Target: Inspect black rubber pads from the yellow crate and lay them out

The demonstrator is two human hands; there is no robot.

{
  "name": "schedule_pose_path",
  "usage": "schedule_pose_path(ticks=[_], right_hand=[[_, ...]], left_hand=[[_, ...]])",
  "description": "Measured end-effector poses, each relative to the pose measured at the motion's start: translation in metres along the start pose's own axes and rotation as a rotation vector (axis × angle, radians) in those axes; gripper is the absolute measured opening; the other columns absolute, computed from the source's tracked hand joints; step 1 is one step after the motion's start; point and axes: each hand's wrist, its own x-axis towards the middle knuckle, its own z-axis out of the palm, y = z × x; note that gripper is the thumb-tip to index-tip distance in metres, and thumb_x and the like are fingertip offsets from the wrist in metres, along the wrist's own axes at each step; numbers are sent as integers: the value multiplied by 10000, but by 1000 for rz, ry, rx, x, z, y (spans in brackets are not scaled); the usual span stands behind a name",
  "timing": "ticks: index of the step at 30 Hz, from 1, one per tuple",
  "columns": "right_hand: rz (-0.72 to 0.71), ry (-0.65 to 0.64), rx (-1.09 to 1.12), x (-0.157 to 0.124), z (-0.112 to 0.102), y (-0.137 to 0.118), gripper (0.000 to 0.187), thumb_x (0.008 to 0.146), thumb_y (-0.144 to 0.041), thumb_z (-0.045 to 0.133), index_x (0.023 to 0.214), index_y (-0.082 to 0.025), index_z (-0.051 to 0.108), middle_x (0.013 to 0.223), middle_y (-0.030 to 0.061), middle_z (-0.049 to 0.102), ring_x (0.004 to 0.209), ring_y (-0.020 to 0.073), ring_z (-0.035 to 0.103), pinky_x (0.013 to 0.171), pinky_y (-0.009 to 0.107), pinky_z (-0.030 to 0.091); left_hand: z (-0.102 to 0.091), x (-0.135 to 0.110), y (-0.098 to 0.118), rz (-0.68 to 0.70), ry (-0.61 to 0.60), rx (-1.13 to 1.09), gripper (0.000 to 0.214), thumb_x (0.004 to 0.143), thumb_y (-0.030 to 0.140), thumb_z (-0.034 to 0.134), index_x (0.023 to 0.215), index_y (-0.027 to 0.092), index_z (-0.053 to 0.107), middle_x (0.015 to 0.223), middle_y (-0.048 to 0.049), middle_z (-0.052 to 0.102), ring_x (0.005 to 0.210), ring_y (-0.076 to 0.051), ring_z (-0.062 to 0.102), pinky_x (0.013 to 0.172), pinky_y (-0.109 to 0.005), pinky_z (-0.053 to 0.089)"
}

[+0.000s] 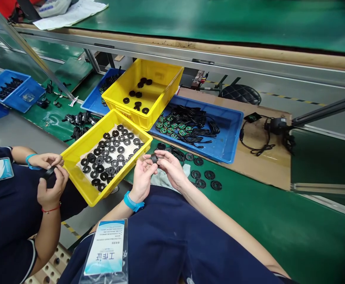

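Note:
Close to my body, a small black round part (154, 158) is pinched between my two hands. My left hand (143, 173), with a blue band at its wrist, grips it from the left. From the right, the fingers of my right hand (172, 167) close on the same part. A pale cloth (163, 179) lies beneath my hands on the green bench. Several black grooved discs (201, 184) lie on the bench to the right of my hands. To their left stands a yellow bin (95, 201) holding many such discs.
Behind stand a second yellow bin (172, 85) with black round pieces and a blue tray (231, 138) of cables and green circuit boards. A shelf edge (190, 51) crosses overhead. At left, a co-worker's hands (52, 177) hold a black part. Cardboard (267, 169) lies at right.

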Motion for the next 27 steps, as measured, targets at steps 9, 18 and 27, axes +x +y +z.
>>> schedule_pose_path(ticks=[9, 18, 27], right_hand=[[-26, 9, -18, -2, -1, -2, 550, 576, -262, 708, 1093, -87, 636, 1083, 67, 611, 1000, 171, 551, 776, 259, 448], [1, 29, 63, 0, -4, 5, 547, 563, -214, 720, 1088, -74, 655, 1053, 71, 640, 929, 151, 580, 727, 229, 470], [33, -87, 147, 2, -13, 16, 471, 687, -225, 729, 1141, -111, 675, 1068, 76, 649, 925, 162, 606, 742, 263, 528]], left_hand=[[-1, -1, -2, 5, 6, 13, 553, 803, 224, 788, 1212, 105, 435, 917, -6, 508, 760, -58, 537, 709, -189, 463], [-1, 2, -2, 23, 6, 20, 530, 820, 238, 780, 1210, 110, 444, 933, -20, 547, 726, -40, 517, 684, -169, 445], [-1, 3, -4, 66, 6, 121, 589, 832, 235, 771, 1312, 77, 468, 893, -21, 550, 752, -43, 529, 693, -175, 466]])
